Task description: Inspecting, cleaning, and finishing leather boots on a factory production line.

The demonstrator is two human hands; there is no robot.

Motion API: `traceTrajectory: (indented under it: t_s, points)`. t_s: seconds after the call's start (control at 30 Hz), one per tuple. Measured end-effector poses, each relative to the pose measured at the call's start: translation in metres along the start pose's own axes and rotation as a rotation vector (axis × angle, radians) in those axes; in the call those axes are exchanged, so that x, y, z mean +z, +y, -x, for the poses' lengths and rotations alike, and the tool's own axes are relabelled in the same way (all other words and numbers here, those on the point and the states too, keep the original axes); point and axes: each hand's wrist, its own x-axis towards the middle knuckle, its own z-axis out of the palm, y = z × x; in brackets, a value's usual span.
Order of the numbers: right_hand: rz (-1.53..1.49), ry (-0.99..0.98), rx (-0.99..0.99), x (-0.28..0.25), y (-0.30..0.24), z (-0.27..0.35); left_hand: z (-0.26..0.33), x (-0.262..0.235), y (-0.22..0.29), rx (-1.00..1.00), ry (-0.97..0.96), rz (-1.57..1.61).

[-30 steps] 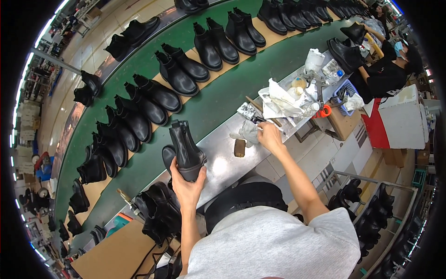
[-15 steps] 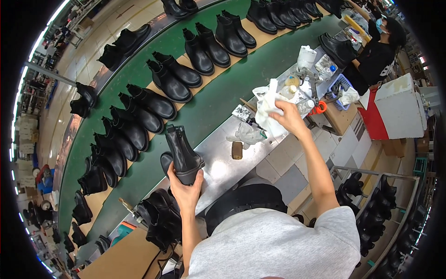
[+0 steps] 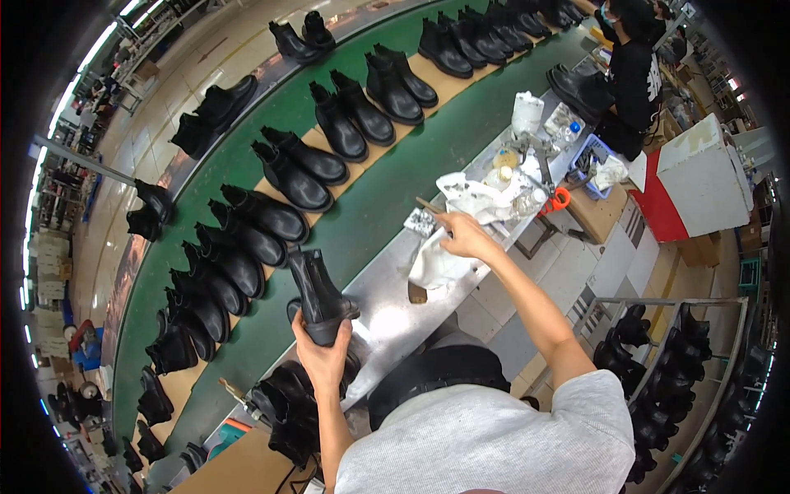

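My left hand (image 3: 323,352) grips a black ankle boot (image 3: 317,284) from below, around its heel and sole, with the shaft pointing up. My right hand (image 3: 466,236) is over the metal worktop, its fingers closed at the end of a thin brown stick (image 3: 429,206); the grip is partly hidden. Just below that hand lies a white cloth (image 3: 436,263), covering part of a brown block (image 3: 417,293). Beside the stick sits a speckled white block (image 3: 420,221). A second white cloth (image 3: 476,198) lies crumpled beyond my right hand.
Pairs of black boots (image 3: 292,177) line the green conveyor (image 3: 374,177). Bottles (image 3: 529,202), orange-handled scissors (image 3: 556,200) and a blue basket (image 3: 589,165) stand at the right. More boots (image 3: 288,403) lie at lower left. Another person (image 3: 629,66) is at far right.
My right hand has let go of the white cloth and moved left and nearer, to the stick. The cloth now lies on the worktop. My left hand still holds the boot.
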Motion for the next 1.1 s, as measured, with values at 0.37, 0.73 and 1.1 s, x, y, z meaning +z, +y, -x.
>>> traceTrajectory:
  t_s: [0.37, 0.73, 1.1]
  points:
    - [0.336, 0.348, 0.227, -0.046, -0.007, -0.075, 0.013, 0.005, -0.014, -0.086, 0.001, 0.064]
    - [0.057, 0.407, -0.025, -0.102, 0.003, 0.104, -0.003, -0.001, -0.022, -0.072, -0.079, 0.298]
    - [-1.522, 0.875, 0.486, -0.044, 0.109, 0.122, 0.014, -0.021, -0.012, 0.11, -0.538, 0.391]
